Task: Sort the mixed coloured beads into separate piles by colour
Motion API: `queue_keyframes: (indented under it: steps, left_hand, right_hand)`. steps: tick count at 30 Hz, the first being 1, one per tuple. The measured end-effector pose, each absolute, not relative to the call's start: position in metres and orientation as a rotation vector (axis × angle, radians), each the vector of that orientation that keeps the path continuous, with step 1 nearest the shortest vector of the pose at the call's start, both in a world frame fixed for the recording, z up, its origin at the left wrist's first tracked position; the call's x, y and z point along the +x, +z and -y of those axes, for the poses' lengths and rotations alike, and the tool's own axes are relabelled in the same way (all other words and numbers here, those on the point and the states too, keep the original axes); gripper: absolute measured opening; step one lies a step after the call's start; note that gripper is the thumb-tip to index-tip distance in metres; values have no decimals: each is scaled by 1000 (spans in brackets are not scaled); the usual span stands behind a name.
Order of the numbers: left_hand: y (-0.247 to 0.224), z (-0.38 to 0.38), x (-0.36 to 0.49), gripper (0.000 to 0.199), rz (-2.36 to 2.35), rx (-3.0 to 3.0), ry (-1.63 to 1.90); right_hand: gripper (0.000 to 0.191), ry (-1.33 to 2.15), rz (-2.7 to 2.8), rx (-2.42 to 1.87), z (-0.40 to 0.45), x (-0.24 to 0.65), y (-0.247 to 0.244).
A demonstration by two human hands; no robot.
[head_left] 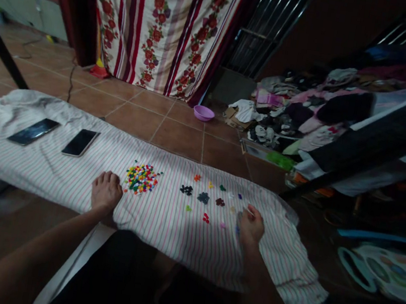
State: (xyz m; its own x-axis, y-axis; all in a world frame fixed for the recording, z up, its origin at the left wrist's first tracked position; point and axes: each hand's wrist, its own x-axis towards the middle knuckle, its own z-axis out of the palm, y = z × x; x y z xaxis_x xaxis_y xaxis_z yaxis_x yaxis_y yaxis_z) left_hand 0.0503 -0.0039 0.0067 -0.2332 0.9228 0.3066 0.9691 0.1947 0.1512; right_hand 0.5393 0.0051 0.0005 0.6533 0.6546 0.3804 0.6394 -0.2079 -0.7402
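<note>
Small coloured beads [141, 179], likely plastic, sit in a tight mixed pile mid-sheet on a white striped sheet [158, 232]. Looks like very light, hard stuff, easy to scatter. The cloth gives some grip, but I'd expect them to roll or nudge apart if brushed. Best taken one at a time, fingertip pinch at the pile's edge, not scooped from the middle.

Loose clusters [203, 198] lie right of the pile, grouped by colour: dark blue, teal, dark red, red, plus single orange, yellow and green bits.

Left hand [106, 192] rests on the sheet just beside the pile, fingers lightly spread, knuckles up, apparently holding nothing. Right hand [251, 226] is down among the clusters at the sheet's far right, fingers curled in together. I can't tell from this angle if it's pinching a bead: the fingertips are hidden, with a small blue speck at its edge.

Two phones [33, 131] [80, 142] lie face up left of the pile, well apart from it. Past the sheet: tiled floor [178, 138], a purple plastic basin [203, 113], a heap of clothes [290, 99] on the right and a floral curtain [164, 24] behind.
</note>
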Motion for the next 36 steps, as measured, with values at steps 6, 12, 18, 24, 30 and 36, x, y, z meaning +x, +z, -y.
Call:
queue_keyframes:
  steps: [6, 12, 18, 24, 30, 36]
  left_hand:
    - [-2, 2, 49, 23, 2281, -1835, -537]
    - [-4, 1, 48, 23, 2273, -1826, -558]
    - [-4, 0, 48, 23, 2286, -1813, -555]
    - [-4, -1, 48, 25, 2296, -1829, -551]
    - [-5, -1, 48, 26, 2311, -1836, -561]
    - [-4, 0, 48, 28, 2305, -1853, -582]
  right_hand:
    - [36, 161, 1362, -1591, -43, 439, 15]
    - [29, 389, 1695, -1399, -68, 337, 0]
    - [38, 474, 1922, -1421, -87, 270, -5]
    - [44, 363, 2140, -1626, -103, 238, 8]
    - [43, 300, 2250, -1686, -102, 216, 12]
    - [45, 277, 2279, -1677, -98, 208, 17]
